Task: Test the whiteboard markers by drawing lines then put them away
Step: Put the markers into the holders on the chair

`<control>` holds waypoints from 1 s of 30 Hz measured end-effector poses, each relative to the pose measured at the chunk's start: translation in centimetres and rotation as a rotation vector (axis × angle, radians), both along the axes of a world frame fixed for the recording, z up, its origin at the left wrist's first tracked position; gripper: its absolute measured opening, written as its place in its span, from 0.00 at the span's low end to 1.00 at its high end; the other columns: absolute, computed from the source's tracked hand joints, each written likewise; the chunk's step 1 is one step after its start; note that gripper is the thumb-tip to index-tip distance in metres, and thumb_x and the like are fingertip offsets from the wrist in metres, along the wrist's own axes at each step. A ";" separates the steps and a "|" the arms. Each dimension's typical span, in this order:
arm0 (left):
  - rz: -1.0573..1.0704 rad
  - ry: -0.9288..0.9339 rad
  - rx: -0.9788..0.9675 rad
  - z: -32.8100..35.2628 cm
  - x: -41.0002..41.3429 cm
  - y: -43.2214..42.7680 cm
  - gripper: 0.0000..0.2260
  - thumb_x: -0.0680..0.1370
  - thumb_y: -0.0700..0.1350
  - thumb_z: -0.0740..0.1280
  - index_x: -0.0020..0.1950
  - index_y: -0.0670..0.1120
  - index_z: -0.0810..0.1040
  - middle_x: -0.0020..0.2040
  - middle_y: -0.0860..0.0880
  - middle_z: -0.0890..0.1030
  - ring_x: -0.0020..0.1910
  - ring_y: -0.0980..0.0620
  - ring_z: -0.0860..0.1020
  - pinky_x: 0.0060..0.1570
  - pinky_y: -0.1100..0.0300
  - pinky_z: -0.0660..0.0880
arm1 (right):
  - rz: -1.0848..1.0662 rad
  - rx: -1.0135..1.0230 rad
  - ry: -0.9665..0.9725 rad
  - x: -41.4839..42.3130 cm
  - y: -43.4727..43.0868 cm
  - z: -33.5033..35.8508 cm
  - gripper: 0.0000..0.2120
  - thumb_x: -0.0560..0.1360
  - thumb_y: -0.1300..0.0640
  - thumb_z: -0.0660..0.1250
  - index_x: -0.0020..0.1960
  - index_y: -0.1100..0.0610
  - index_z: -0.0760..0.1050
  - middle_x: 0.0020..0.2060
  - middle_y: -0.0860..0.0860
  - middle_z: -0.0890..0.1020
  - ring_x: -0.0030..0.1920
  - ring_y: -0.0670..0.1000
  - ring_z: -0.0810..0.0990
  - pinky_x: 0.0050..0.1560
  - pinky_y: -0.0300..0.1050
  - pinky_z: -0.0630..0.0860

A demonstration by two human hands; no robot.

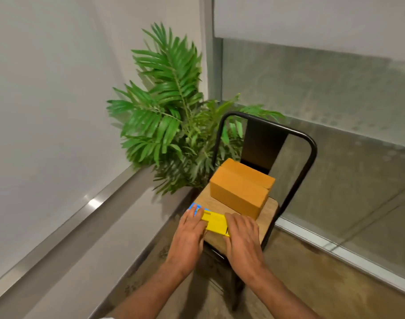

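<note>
A flat yellow marker pack with a blue end lies on the wooden seat of a chair, near its front edge. My left hand lies over the pack's left part, fingers straight and reaching the blue end. My right hand lies flat over the pack's right end. Both hands press down on it. No loose marker shows. A large white wall panel rises at the left.
A brown cardboard box sits on the seat just behind the pack. The chair has a black metal back. A green leafy plant stands in the corner behind it. Frosted glass runs along the right.
</note>
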State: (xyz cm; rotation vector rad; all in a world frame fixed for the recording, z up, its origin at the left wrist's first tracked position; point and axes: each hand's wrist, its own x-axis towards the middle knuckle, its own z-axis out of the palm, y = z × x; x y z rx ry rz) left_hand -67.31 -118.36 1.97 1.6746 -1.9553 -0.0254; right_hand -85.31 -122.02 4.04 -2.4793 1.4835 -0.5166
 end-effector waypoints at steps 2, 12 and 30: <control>0.041 -0.009 -0.027 1.4 1.5 1.7 0.07 0.76 0.36 0.73 0.53 0.42 0.81 0.71 0.41 0.77 0.76 0.42 0.67 0.79 0.49 0.58 | 0.035 -0.013 -0.005 1.8 1.1 1.3 0.28 0.72 0.58 0.72 0.70 0.53 0.69 0.61 0.51 0.75 0.62 0.54 0.73 0.68 0.55 0.66; 0.289 -0.044 -0.142 6.2 11.4 14.5 0.10 0.76 0.40 0.76 0.57 0.46 0.82 0.72 0.45 0.76 0.75 0.44 0.70 0.75 0.45 0.67 | 0.234 -0.128 -0.057 12.9 10.1 6.5 0.28 0.71 0.60 0.72 0.70 0.54 0.69 0.62 0.52 0.76 0.64 0.55 0.73 0.69 0.59 0.66; 0.859 0.037 -0.176 7.4 26.7 42.0 0.14 0.80 0.41 0.70 0.66 0.48 0.81 0.75 0.50 0.73 0.78 0.49 0.67 0.78 0.51 0.60 | 0.699 -0.092 -0.152 34.7 31.7 8.6 0.30 0.68 0.63 0.77 0.68 0.54 0.71 0.61 0.51 0.77 0.64 0.54 0.74 0.67 0.57 0.71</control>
